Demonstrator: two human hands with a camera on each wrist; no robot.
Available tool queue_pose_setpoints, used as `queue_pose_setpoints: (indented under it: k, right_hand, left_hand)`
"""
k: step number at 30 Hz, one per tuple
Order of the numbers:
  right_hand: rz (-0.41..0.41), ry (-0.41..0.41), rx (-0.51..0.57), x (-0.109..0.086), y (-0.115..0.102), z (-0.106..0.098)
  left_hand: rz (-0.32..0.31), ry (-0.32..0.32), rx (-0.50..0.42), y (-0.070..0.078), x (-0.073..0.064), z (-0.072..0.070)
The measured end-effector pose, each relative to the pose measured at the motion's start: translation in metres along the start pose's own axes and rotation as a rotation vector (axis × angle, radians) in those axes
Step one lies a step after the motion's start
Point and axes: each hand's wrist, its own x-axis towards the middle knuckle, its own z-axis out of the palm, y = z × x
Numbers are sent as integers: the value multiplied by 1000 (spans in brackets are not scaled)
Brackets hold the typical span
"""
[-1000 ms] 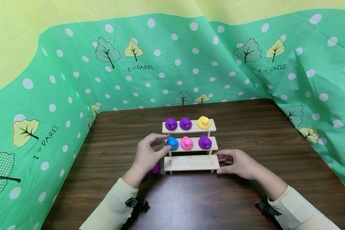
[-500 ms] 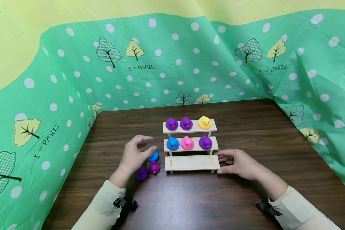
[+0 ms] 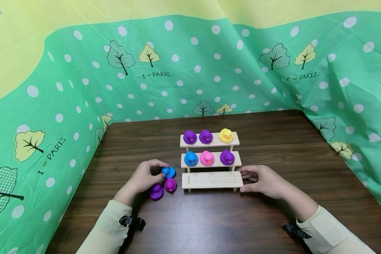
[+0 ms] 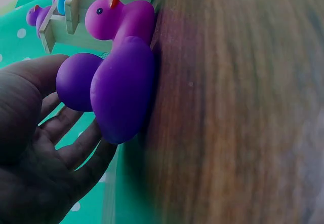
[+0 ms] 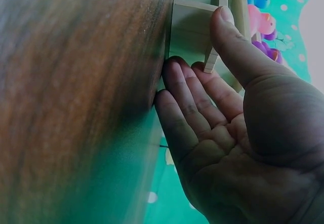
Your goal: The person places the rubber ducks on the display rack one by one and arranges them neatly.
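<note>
My left hand reaches over a blue rubber duck on the table, thumb and forefinger spread at its near side; whether they touch it I cannot tell. Below it lie a magenta duck and a purple duck. In the left wrist view, the purple duck hides several fingertips and the blue duck. My right hand holds the right end of the lowest step of a wooden tiered stand, its thumb and forefinger at opposite edges of the board.
On the middle step sit a blue duck, a pink duck and a purple duck. The top step bears two purple ducks and a yellow duck. A green dotted cloth surrounds the table.
My left hand let go of the blue duck on the middle step, drew back leftward and lowered to the loose blue duck on the table. The right hand stays at the stand.
</note>
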Motion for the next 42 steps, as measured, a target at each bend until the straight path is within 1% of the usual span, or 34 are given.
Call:
queue_pose_setpoints:
  k: [2,4,9,12,16,19,23,26,32,42]
  right_hand:
    - [2,2,2,0,0,0]
    - [5,3,6,0,-1,0]
    - [9,5,-3,-1,-1,0]
    - [9,5,1,-1,-1,1]
    - [13,4,10,-1,0,1]
    - [13,1,13,0,0,1]
    - [4,-2,28,0,0,1]
    - [-3,-1,31,0,1,1]
    - [-6,-1,27,1,3,1]
    - [10,2,11,0,1,0]
  left_hand:
    - [-11,5,-3,1,0,0]
    - [-14,26,16,1,0,1]
    - [19,88,107,0,2,4]
    - [48,110,142,0,2,5]
    - [83,105,150,-1,2,5]
    - [89,87,140,-1,1,5]
    - [80,82,148,2,0,5]
    - [70,91,159,2,0,5]
    - [45,111,147,3,-1,5]
    - [16,121,137,4,-1,7]
